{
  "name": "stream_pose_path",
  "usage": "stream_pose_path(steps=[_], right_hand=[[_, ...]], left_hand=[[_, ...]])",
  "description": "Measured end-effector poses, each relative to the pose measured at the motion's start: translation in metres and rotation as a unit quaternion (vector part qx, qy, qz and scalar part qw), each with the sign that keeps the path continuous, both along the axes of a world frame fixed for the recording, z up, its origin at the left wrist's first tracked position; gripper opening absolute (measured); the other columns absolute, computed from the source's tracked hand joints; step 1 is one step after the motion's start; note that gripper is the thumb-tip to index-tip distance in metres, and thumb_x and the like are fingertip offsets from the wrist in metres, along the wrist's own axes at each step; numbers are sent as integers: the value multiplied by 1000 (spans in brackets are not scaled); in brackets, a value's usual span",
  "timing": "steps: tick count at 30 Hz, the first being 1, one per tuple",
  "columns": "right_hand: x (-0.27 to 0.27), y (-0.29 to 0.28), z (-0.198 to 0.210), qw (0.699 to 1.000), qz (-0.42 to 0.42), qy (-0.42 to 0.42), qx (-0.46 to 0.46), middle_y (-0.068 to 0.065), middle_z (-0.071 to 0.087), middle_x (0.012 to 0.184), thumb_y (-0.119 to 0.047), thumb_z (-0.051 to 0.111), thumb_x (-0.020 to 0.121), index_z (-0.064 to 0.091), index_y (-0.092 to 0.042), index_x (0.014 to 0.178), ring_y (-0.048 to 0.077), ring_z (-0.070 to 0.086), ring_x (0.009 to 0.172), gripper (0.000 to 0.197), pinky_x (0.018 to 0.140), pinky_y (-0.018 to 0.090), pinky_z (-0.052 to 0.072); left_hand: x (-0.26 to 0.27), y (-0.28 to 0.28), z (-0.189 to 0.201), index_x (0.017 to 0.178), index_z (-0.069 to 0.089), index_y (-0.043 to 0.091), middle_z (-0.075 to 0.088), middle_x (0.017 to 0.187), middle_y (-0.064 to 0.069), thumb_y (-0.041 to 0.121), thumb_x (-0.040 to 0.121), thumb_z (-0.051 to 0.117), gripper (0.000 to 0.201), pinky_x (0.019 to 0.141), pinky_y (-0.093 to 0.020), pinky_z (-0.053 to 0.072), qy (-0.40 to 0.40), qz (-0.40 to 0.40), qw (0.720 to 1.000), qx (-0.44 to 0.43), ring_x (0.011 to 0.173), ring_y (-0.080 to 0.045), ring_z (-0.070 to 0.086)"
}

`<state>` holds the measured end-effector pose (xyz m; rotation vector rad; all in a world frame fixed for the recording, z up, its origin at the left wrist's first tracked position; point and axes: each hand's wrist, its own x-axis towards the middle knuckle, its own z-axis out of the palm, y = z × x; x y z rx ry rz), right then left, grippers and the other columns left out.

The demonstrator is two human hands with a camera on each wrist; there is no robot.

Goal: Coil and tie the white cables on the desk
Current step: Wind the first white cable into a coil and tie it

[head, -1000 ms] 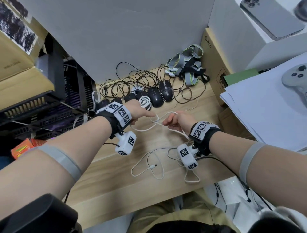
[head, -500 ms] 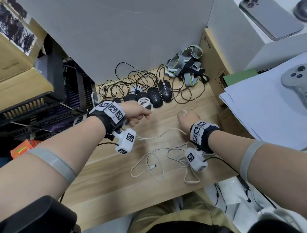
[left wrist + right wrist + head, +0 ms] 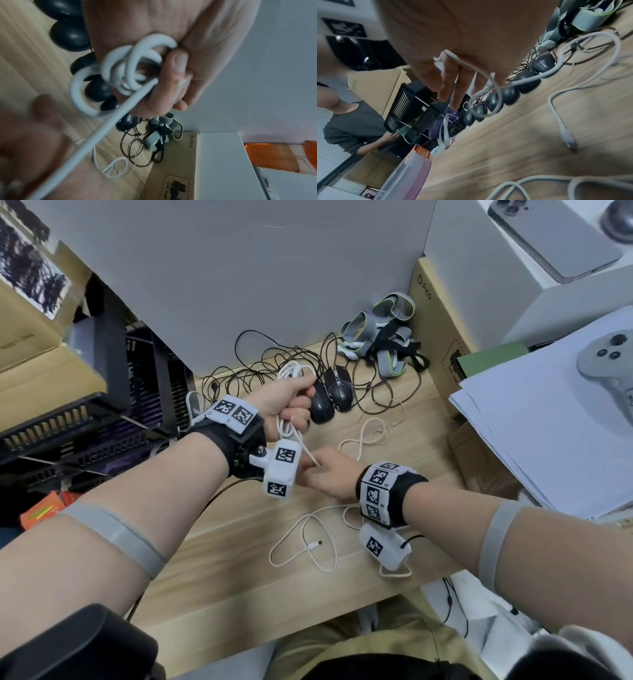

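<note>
Here we see a row of black computer mice (image 3: 322,402) with tangled dark cords (image 3: 267,364) lying at the back of the light wooden desk (image 3: 239,577), with grey elastic straps (image 3: 380,337) beside a brown cardboard box (image 3: 435,337) and a stack of white paper (image 3: 548,422) to the right; the mice sit just behind our raised fist, near the coil. Against half a second ago, our left hand (image 3: 291,405) has lifted and moved toward the mice, and our right hand (image 3: 325,474) has come back from the far side to just below the left wrist. The left hand's fingers are curled tight round a bundle of coiled white cable (image 3: 130,67), with loops sticking out above and below the fist. One strand runs down from it to the right hand, whose fingers (image 3: 447,83) hang loosely extended, with the thin cable lying across them. More loose white cable (image 3: 308,542) with its plug lies on the desk nearer us.
</note>
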<state>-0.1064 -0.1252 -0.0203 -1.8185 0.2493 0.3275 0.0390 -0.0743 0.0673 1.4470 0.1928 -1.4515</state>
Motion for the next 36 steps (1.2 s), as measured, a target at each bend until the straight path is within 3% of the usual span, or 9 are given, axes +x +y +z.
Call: stream_pose_path(steps=[4,7,10,12,18,27,31,33,36], right_hand=[[-3,-13,-14,992,-116,36,-39,3,73,70,-36,60,82,64,-13,69,22,72,73,26,80,49,57],[-10,-35,-14,981,-168,19,-97,5,69,63,-33,62,75,63,-16,64,24,68,68,20,72,42,57],[-9,-45,-4,973,-155,-41,-168,0,60,61,-34,64,77,60,-18,65,23,59,67,21,65,37,49],[-2,-46,2,972,-126,-73,-182,2,63,70,-35,65,82,64,-16,72,23,59,74,21,66,35,46],[4,-48,10,985,-72,-43,-147,-7,53,58,-49,58,86,65,-24,74,10,51,58,29,59,29,40],[10,-47,8,972,-37,-9,-231,-3,54,54,-75,60,61,53,-19,56,17,52,56,57,55,32,44],[4,-64,1,939,-9,-18,-343,-5,51,56,-66,57,80,47,-19,57,17,51,59,53,54,29,33],[3,-71,-4,934,-43,-17,-355,-4,50,59,-50,51,91,48,-20,59,21,53,64,44,55,27,29],[3,-76,-10,940,-127,-53,-311,-1,61,87,-31,52,91,55,-21,75,22,58,89,19,72,30,40]], left_hand=[[10,10,-1,76,53,16,34,47,7,46,92,67,36,36,-18,25,-169,-140,970,109,35,-10,28],[10,23,-4,86,68,11,40,54,3,59,73,80,52,48,-22,27,-254,-296,904,175,43,-15,35],[2,27,-12,90,73,5,36,58,-1,71,46,88,80,51,-27,28,-258,-381,869,183,48,-19,32],[-4,25,-15,84,71,7,37,54,-2,72,45,87,78,51,-28,28,-286,-399,853,178,46,-20,32],[-3,21,-22,81,62,13,38,55,-3,58,71,81,49,47,-24,28,-288,-331,889,129,39,-18,36],[-6,15,-16,70,56,9,39,52,-7,25,84,70,26,46,-21,29,-260,-398,864,165,39,-18,34],[-10,17,-15,57,39,16,34,46,-2,15,89,50,33,39,-15,26,-250,-380,874,172,35,-15,27],[-10,21,-20,53,44,14,41,49,-7,17,89,59,39,40,-17,30,-258,-387,869,168,35,-17,33],[-11,25,-25,51,45,15,43,52,-10,39,87,71,50,46,-25,33,-266,-390,869,151,38,-21,36]])
